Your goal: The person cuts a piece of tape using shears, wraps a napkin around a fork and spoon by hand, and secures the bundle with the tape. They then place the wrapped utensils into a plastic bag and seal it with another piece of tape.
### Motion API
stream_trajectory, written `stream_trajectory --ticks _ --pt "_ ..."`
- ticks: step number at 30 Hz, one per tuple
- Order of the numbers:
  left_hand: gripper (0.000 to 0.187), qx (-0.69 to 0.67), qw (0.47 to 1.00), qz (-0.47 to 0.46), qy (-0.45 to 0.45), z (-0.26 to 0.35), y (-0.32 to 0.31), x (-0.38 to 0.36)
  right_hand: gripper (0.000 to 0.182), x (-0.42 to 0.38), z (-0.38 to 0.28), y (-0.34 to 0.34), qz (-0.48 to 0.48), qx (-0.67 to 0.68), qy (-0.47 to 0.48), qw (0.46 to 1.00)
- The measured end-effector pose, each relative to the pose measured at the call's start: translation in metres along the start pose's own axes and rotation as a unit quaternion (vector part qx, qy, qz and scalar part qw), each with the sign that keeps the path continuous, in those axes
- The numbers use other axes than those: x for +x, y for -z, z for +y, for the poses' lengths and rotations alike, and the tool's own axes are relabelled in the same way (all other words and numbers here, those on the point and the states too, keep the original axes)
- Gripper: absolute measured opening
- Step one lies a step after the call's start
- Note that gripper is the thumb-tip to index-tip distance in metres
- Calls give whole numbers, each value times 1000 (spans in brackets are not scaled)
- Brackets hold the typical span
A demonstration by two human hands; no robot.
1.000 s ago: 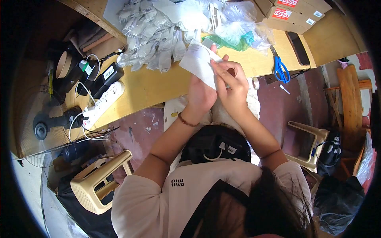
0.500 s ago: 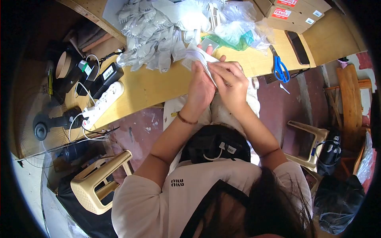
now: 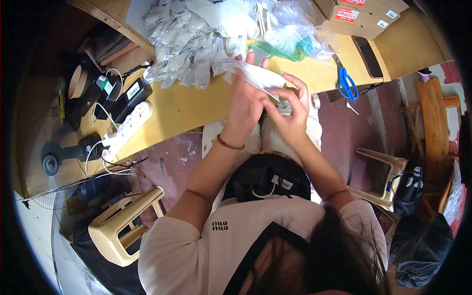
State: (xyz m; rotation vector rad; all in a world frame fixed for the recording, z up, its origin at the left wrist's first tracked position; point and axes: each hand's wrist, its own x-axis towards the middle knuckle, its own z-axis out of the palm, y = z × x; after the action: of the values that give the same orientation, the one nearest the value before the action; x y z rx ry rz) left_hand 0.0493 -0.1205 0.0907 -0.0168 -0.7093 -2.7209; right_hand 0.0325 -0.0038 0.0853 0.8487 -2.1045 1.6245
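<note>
A thin white wrapped item, folded or flat, spans both hands above the table's front edge. Around its left part my left hand is closed, thumb on the near side and fingertips showing beyond. My right hand pinches the lower right edge of the item between thumb and fingers. What lies inside the white wrapping is hard to make out. Just beyond the hands is a heap of grey-white items in clear plastic bags.
Blue scissors and a phone lie on the table at right. Fragile-labelled cardboard boxes stand behind. At left are a power strip and a fan; stools stand on the floor.
The white item has turned flatter and spreads wider across my hands. My right hand has moved slightly down and right, its fingers now at the item's lower right edge.
</note>
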Motion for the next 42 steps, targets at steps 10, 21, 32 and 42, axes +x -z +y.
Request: stream_trajectory --ticks 10,21,32,42 --pt "38 16 999 42 10 -1 8 0 9 11 11 0 6 194 -154 969" --pt "27 -20 998 30 51 16 18 10 11 18 22 15 -89 357 -243 897" --pt "30 185 971 -146 38 21 27 24 41 46 23 28 -303 306 -299 852" --pt "33 226 967 -119 19 22 22 21 21 60 22 26 -375 288 -316 822"
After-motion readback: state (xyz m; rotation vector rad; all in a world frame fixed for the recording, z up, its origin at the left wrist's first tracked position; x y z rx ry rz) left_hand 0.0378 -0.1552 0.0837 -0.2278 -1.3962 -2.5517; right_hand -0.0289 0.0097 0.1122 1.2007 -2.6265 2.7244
